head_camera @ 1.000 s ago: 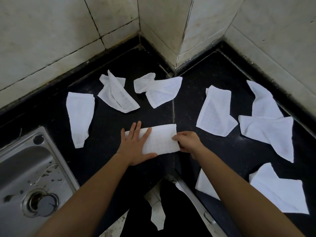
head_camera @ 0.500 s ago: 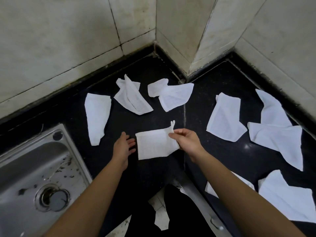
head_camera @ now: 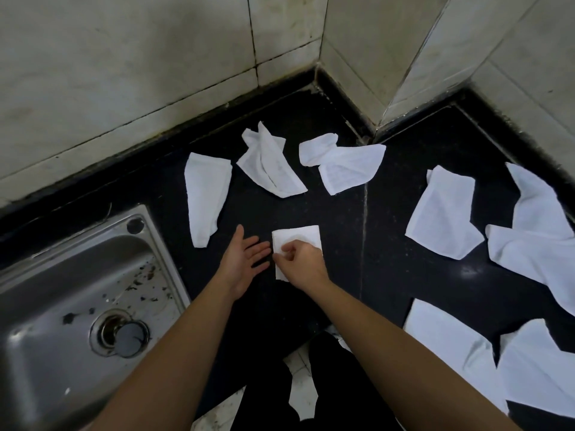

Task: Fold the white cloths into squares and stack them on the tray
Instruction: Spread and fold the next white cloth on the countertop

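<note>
A small white cloth folded to a near square lies on the black counter in front of me. My right hand lies over its near half, fingers curled, pinching its left edge. My left hand hovers just left of the cloth, fingers straight and spread, holding nothing. Several unfolded white cloths lie scattered around: one to the left, two at the back, others on the right. No tray is in view.
A steel sink with a drain fills the lower left, its rim close to my left forearm. Tiled walls close off the back, with a protruding corner. More cloths lie at the counter's near right edge.
My right hand carried the cloth's right end over to the left, halving the strip into a square. My left hand lifted off the cloth and moved aside. The view shifted.
</note>
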Demonstrator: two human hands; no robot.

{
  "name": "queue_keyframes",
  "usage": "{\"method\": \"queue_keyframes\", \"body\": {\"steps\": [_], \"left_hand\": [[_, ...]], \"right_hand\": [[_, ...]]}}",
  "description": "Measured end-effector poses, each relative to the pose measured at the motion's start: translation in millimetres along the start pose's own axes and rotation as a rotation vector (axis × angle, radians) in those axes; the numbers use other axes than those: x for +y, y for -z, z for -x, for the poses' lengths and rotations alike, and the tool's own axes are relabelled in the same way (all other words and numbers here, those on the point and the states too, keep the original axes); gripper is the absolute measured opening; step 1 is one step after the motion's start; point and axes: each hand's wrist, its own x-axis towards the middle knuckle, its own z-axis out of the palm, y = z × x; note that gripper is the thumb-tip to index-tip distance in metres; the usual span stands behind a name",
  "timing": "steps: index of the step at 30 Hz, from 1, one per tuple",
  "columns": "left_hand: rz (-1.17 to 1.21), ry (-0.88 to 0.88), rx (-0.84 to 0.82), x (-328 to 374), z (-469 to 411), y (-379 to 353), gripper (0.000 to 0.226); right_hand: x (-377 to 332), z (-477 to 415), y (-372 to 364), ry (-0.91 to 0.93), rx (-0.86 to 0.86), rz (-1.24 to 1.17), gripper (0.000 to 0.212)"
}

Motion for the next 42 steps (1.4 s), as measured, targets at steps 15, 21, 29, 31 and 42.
{"method": "queue_keyframes", "body": {"steps": [15, 21, 29, 31, 42], "left_hand": [[-2.081, -0.773, -0.052, -28.7, -11.8, 6.8, 0.083], [-2.238, -0.817, -0.081, -20.6, -36.9, 23.5, 0.091], [-2.184, -0.85, -0.088, -24.2, -43.0, 29.0, 0.09], [-2.177, -0.834, -0.092, -24.1, -42.9, 28.9, 0.09], [-2.092, -0.853, -0.001, -46.5, -26.7, 32.1, 0.074]], "right_hand": [[83.6, -5.5, 57.0, 0.539, 0.07, 0.947, 0.078], [79.4, -22.2, 66.2, 0.412, -0.084, 1.057, 0.102], [82.8, -23.2, 68.1, 0.367, -0.117, 1.02, 0.103], [79.5, -21.5, 70.4, 0.37, -0.136, 0.996, 0.103], [42.1, -9.4, 62.3, -0.087, 0.06, 0.105, 0.048]]}}
